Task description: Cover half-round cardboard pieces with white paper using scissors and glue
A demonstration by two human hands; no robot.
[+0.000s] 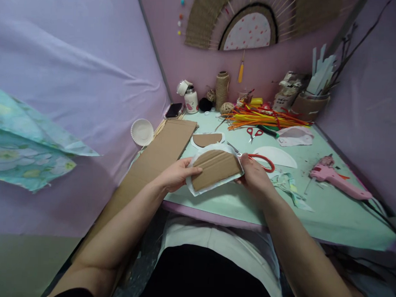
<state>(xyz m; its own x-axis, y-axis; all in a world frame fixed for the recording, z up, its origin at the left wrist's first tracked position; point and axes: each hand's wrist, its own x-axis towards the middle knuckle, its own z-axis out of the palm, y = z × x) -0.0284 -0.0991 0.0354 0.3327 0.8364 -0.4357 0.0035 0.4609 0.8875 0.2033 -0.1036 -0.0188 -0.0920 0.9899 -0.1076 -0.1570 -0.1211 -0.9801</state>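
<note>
Between my hands is a half-round cardboard piece [217, 166] with a pale cloth edge showing around it, held up just above the table's near side. My left hand [177, 174] pinches its left end, thumb on top of the cardboard. At the right end my right hand [251, 174] grips the same piece, its fingers partly hidden behind it. Red-handled scissors [265, 161] lie on the table beyond my right hand. Behind the held piece rests a second, smaller half-round cardboard piece [207, 140] on white cloth. A white half-round sheet [277, 156] lies farther right.
A pink glue gun [339, 181] with a cord lies at the right, near fabric scraps [290, 188]. Small red scissors [253, 134] and orange-yellow strips [264, 117] are at the back. A long cardboard sheet [159, 151] and a white paper cup [142, 132] line the left.
</note>
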